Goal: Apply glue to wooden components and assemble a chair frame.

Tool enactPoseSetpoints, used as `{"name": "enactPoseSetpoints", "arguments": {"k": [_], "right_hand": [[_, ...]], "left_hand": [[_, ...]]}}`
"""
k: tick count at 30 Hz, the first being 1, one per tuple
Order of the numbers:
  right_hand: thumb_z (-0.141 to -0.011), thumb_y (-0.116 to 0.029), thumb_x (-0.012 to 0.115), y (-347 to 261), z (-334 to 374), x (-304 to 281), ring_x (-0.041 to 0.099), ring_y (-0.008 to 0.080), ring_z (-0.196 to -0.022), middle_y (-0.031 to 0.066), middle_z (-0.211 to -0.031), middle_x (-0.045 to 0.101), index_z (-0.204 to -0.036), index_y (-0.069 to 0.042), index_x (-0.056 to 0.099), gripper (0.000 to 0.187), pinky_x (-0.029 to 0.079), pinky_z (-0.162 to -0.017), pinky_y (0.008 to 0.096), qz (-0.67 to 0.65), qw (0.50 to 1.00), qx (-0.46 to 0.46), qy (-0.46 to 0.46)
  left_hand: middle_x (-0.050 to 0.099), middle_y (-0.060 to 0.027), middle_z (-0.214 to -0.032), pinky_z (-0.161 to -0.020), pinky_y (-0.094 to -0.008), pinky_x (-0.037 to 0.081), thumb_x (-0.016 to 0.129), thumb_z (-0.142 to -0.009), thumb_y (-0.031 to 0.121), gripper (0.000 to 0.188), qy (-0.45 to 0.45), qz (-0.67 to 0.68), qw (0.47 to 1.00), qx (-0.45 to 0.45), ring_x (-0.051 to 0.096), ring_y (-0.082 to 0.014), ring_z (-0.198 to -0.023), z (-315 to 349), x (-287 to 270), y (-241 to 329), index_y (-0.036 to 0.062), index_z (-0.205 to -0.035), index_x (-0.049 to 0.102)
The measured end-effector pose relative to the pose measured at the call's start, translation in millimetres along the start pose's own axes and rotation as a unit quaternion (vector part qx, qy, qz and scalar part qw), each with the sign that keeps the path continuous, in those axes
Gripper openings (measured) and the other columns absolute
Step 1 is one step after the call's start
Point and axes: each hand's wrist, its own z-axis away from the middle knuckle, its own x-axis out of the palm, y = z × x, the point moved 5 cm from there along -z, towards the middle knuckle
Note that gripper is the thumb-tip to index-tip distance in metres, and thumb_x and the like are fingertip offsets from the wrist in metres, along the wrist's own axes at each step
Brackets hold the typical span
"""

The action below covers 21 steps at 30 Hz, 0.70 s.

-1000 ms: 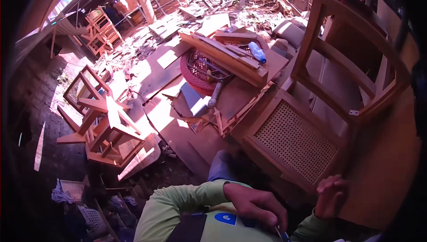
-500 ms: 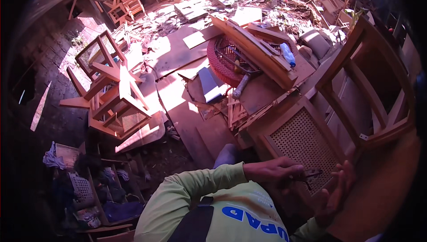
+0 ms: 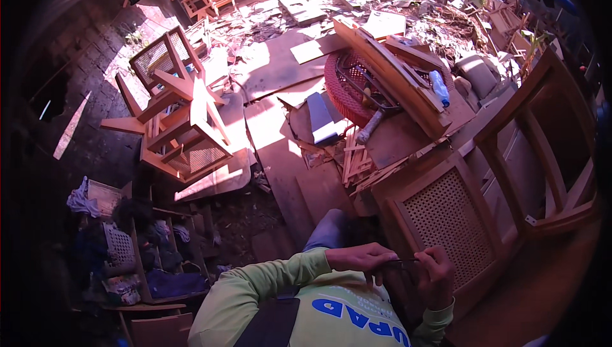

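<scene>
Above my lap, my left hand (image 3: 362,258) is closed on one end of a thin dark object (image 3: 406,260) whose kind I cannot make out. At the other end, the curled fingers of my right hand (image 3: 436,278) pinch it. Just beyond my hands, a wooden frame with a woven cane panel (image 3: 446,222) lies tilted. A wooden chair frame (image 3: 532,136) leans at the right beside that panel.
Overturned wooden chairs with cane panels (image 3: 182,149) stand at the left. Ahead, a wooden plank (image 3: 395,82) lies across a red woven round piece (image 3: 338,92). A clear blue bottle (image 3: 439,87) lies nearby. Wood scraps cover the ground. A cluttered box (image 3: 146,264) sits lower left.
My right hand has gone from spread fingers to a grip on the thin dark object. Both hands have moved left toward my body, and the view has shifted.
</scene>
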Motion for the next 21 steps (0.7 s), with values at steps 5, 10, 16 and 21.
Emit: {"name": "enactPoseSetpoints", "arguments": {"k": [5, 10, 16, 21], "right_hand": [[-0.085, 0.002, 0.065, 14.4, 0.2, -4.4, 0.062, 0.0306, -0.077, 0.0144, -0.087, 0.059, -0.092, 0.003, 0.067, 0.008, 0.05, -0.07, 0.0398, -0.023, 0.995, 0.044, 0.086], [-0.088, 0.005, 0.062, 28.5, 7.9, -1.5, 0.061, 0.029, -0.077, 0.0143, -0.086, 0.058, -0.09, 0.004, 0.065, 0.004, 0.049, -0.069, 0.037, -0.109, 0.979, 0.134, 0.109], [-0.094, 0.003, 0.063, 44.4, 14.0, 2.0, 0.057, 0.0148, -0.074, 0.0046, -0.086, 0.059, -0.099, 0.001, 0.064, 0.005, 0.047, -0.066, 0.0303, -0.097, 0.972, 0.146, 0.157], [-0.097, 0.003, 0.062, 21.7, -12.4, -21.8, 0.054, 0.0075, -0.077, 0.0023, -0.093, 0.06, -0.101, 0.0, 0.064, 0.005, 0.044, -0.065, 0.0207, -0.299, 0.906, 0.196, 0.227]], "left_hand": [[0.069, -0.0041, -0.091, -0.071, -0.0269, 0.056, 0.053, -0.11, 0.031, 0.036, 0.09, -0.124, 0.981, 0.12, 0.065, -0.0104, -0.078, -0.5, -30.6, -2.1, 0.0026, -0.131, 0.063], [0.07, -0.0063, -0.091, -0.072, -0.0299, 0.055, 0.062, -0.104, 0.019, 0.028, 0.108, -0.235, 0.943, 0.208, 0.066, -0.0134, -0.078, -2.1, -19.9, 14.5, 0.0017, -0.126, 0.064], [0.068, -0.0117, -0.085, -0.07, -0.0308, 0.053, 0.062, -0.103, 0.014, 0.018, 0.143, -0.33, 0.883, 0.303, 0.066, -0.019, -0.074, -1.4, -12.1, 27.6, 0.0031, -0.117, 0.065], [0.068, -0.0105, -0.085, -0.07, -0.0294, 0.055, 0.054, -0.106, 0.008, 0.011, 0.217, -0.293, 0.896, 0.255, 0.07, -0.0151, -0.082, 19.6, -15.8, 76.2, -0.0004, -0.112, 0.058]]}}
